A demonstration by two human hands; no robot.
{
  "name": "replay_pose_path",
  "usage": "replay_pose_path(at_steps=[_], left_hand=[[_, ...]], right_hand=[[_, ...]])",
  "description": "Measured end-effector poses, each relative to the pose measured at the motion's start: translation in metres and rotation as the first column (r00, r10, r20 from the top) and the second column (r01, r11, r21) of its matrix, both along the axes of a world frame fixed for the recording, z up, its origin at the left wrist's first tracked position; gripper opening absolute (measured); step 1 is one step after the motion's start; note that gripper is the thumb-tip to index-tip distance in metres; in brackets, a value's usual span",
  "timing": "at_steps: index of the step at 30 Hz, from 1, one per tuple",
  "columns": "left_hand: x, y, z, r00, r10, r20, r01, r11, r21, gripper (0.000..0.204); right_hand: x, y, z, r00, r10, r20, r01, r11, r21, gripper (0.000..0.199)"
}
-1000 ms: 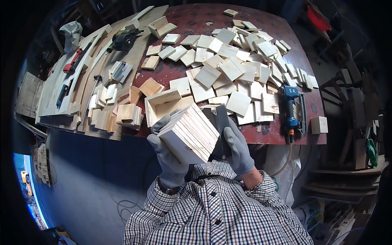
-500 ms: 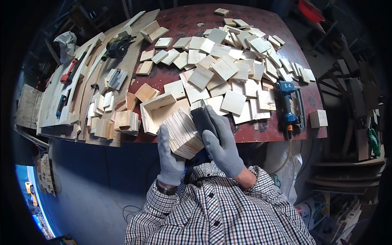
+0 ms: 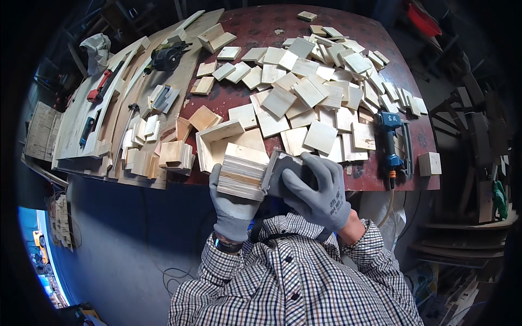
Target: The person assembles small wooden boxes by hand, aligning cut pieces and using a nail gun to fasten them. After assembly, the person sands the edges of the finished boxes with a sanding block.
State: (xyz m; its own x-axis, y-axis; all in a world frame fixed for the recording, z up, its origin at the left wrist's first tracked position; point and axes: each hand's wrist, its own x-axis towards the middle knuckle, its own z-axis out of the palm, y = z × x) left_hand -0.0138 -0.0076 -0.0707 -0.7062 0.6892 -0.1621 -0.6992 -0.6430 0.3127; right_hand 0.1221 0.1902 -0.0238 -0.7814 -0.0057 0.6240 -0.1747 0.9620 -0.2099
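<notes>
My left hand [image 3: 234, 212], in a grey glove, is closed around a layered wooden block [image 3: 242, 175] from its left side and below. Stacked light and brown edges show on the block's near face. Against its right side stands a dark flat block [image 3: 281, 173] that looks like a sanding block, with a worn pale edge. My gloved right hand [image 3: 325, 195] grips that dark block, fingers bent over its far side. Right behind the wooden block, an open wooden box [image 3: 220, 132] sits at the front edge of the red table [image 3: 250, 27].
Many square wood pieces [image 3: 321, 136] are heaped across the table. A blue air nailer [image 3: 390, 141] lies right with its hose hanging down. At left are small wood blocks [image 3: 144, 163], a black power tool [image 3: 167, 57] and a red tool [image 3: 100, 89] on boards.
The wooden block has turned so its layered face points toward me. My right hand and the dark block have swung right and tilted, staying against the block's right side.
</notes>
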Motion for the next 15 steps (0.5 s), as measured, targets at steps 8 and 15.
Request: replay_pose_path(at_steps=[8,15], left_hand=[[0.013,0.001,0.01,0.96,-0.002,-0.28,-0.048,0.984,-0.173,0.068],[-0.009,-0.014,-0.044,0.794,-0.018,-0.608,-0.166,0.955,-0.246,0.066]], right_hand=[[-0.029,-0.03,0.012,0.986,0.156,-0.063,-0.149,0.634,-0.759,0.07],[-0.013,-0.047,-0.031,0.974,0.22,-0.047,-0.218,0.878,-0.427,0.077]])
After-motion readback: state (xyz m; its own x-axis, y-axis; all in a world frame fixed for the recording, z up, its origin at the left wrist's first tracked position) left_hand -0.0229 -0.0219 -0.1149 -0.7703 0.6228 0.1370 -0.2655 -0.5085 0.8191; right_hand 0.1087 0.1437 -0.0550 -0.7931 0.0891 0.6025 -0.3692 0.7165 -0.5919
